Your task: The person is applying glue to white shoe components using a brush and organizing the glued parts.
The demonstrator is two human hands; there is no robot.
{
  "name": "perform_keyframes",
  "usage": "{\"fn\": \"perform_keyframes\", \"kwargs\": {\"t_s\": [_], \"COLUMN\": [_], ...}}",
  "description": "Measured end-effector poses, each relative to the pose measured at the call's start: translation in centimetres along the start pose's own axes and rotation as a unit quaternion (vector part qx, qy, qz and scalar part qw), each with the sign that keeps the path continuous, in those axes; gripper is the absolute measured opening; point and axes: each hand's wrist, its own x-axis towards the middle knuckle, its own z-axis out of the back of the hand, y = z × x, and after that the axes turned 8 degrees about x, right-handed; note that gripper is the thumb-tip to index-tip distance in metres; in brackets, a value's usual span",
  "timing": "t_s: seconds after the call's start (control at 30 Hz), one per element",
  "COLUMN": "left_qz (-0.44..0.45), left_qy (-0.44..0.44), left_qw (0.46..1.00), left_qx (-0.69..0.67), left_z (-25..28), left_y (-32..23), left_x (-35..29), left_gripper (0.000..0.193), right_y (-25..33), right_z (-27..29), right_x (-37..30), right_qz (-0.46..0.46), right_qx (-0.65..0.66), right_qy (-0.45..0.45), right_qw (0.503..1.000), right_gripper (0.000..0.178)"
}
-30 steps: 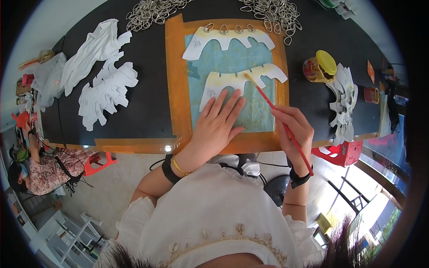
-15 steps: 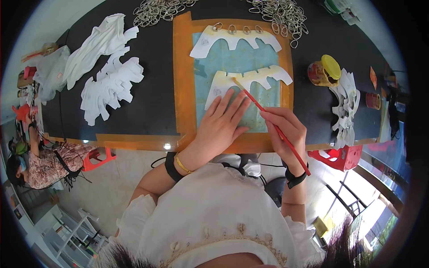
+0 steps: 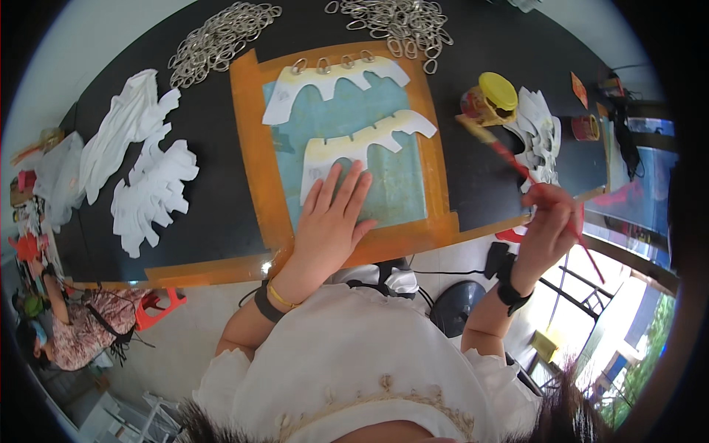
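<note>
My left hand (image 3: 332,221) lies flat with spread fingers, its fingertips on the lower edge of a white scalloped cut-out piece (image 3: 343,148). Yellowish smears run along that piece's notched upper edge. In my right hand (image 3: 550,225) is a red-handled brush (image 3: 513,160), held off to the right with its bristles just below a tin (image 3: 476,109). A yellow lid (image 3: 498,90) leans at the tin's top, and brownish residue coats its side. Farther up the blue-green sheet (image 3: 399,192) rests a second white piece (image 3: 292,88), with several metal rings (image 3: 323,66) along its top edge.
Orange-brown tape (image 3: 255,162) frames the sheet on the black table. Two heaps of metal rings (image 3: 221,40) lie at the back. White cut-outs (image 3: 155,192) and white cloth (image 3: 122,136) are left; more cut-outs (image 3: 540,133) sit right, near a small tin (image 3: 585,128). Another person (image 3: 96,325) is far left.
My right hand has carried the brush from the near white piece rightward to beside the tin. The left hand stays on the piece. The whole view has turned and shifted.
</note>
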Motion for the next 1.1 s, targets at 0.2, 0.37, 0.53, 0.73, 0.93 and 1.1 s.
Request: {"fn": "perform_keyframes", "kwargs": {"t_s": [0.2,0.37,0.53,0.73,0.93,1.1], "left_qz": [0.002,0.002,0.001,-0.001,-0.001,-0.006], "left_qy": [0.007,0.011,0.01,0.006,0.0,0.002], "left_qw": [1.0,1.0,1.0,0.999,0.999,0.999], "left_qx": [0.024,0.028,0.027,0.048,0.053,0.035], "left_z": [0.1,0.3,0.4,0.3,0.3,0.2], "left_y": [0.0,0.0,-0.1,-0.1,0.0,0.0], "left_x": [0.0,0.1,0.1,0.1,0.1,0.0], "left_gripper": [0.073,0.071,0.069,0.07,0.07,0.071], "right_y": [-0.2,-2.6,-3.1,-3.2,-6.2,-7.1], "right_z": [3.4,1.2,0.9,4.0,7.2,8.3], "right_x": [3.8,5.9,6.3,5.7,4.7,3.7], "right_qz": [0.014,-0.022,-0.026,-0.065,-0.178,-0.227], "right_qx": [-0.296,-0.234,-0.248,-0.139,0.171,0.392], "right_qy": [-0.095,0.008,0.024,-0.098,-0.099,-0.095], "right_qw": [0.95,0.972,0.968,0.983,0.964,0.886], "right_gripper": [0.027,0.019,0.022,0.034,0.032,0.027]}}
